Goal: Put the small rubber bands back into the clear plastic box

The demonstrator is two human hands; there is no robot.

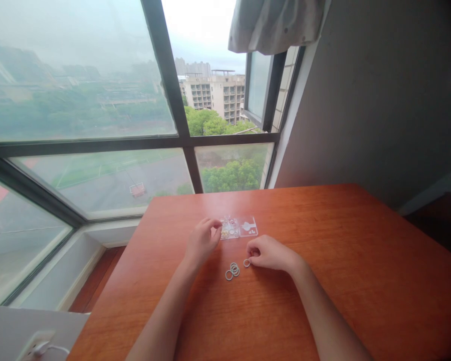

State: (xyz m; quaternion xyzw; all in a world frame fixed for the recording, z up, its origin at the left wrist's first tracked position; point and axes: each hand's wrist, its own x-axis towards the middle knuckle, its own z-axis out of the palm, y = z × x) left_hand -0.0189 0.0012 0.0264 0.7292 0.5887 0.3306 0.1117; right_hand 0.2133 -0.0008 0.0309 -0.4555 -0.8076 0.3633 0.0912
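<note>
A small clear plastic box (239, 227) lies open on the wooden table (361, 260), with small rings inside its left half. My left hand (202, 241) rests at the box's left edge, fingers curled in a pinch over the rings there. My right hand (269, 252) sits just below the box, fingers closed on a single silver ring (246, 262) that touches the table. A little cluster of several silver rings (233, 271) lies between my two hands, apart from both.
The table stands against a large window with a dark frame (173, 90); a grey wall (379, 100) rises on the right. A curtain (274, 22) hangs at the top. A wall socket with a white plug (37, 346) shows at the lower left.
</note>
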